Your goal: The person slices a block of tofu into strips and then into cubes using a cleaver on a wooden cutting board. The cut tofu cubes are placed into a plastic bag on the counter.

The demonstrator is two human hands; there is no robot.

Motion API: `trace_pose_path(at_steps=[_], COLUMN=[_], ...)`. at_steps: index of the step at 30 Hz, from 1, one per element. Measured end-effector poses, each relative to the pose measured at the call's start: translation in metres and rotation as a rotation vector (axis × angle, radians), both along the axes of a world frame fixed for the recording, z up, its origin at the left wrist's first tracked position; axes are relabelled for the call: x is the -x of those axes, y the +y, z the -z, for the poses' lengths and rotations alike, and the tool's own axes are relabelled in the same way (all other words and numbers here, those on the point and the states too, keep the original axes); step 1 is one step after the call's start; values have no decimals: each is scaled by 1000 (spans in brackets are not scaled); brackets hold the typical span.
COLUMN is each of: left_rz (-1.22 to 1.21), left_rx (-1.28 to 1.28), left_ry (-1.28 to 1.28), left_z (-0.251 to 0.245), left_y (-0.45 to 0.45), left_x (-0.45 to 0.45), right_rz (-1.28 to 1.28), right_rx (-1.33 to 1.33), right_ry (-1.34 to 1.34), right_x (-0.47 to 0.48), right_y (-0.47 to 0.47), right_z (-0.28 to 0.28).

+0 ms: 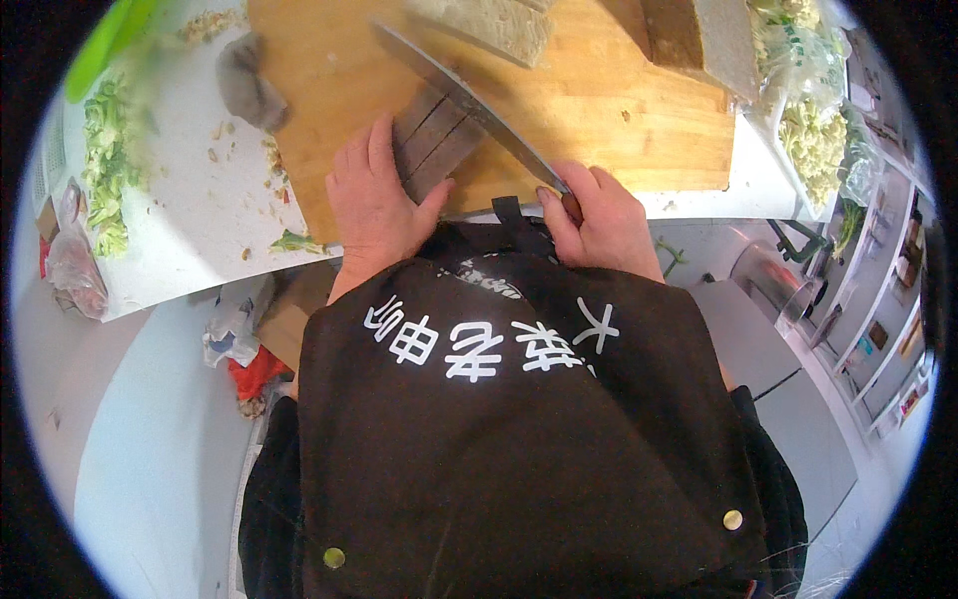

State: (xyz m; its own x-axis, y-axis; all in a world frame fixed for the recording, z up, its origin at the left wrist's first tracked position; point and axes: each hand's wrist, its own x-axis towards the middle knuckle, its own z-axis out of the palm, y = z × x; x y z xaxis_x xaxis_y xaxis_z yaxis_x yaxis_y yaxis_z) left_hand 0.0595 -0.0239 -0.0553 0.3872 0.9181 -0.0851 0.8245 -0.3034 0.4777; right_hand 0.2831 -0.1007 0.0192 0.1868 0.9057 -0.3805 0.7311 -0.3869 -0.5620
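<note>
On the wooden cutting board [629, 142] lies a grey-brown food block [441, 142], cut across into several strips. My left hand [378, 195] grips its near left side, thumb at the near edge and fingers along the left end. A kitchen knife [483, 105] is in my right hand [606, 217], which wraps around its dark handle. Its long blade slants up and left over the right part of the block. Whether the edge touches the block is hard to tell.
Pale slabs [494, 30] lie on the board's far side, with a larger brown block [696, 41] at right. A grey cloth [251, 82] touches the board's left edge. Green vegetable pieces [108, 165] lie left; bagged cauliflower [812, 146] lies right. My dark apron bears writing.
</note>
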Motion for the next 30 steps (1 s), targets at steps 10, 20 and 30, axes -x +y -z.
trace_pose_path(at_steps=[10,20,30], left_rz=[-9,-39,-57], left_rx=[-65,-71,-26], left_ry=[-136,-229,-161], left_z=[9,12,8], left_y=[-4,-2,-1], left_x=[3,3,3], right_rz=[-84,-218,-119], right_rx=[-64,19,-54], right_ry=[-154,-171,-277], right_x=[13,13,30], right_y=[37,58,57], right_z=[7,-18,-32])
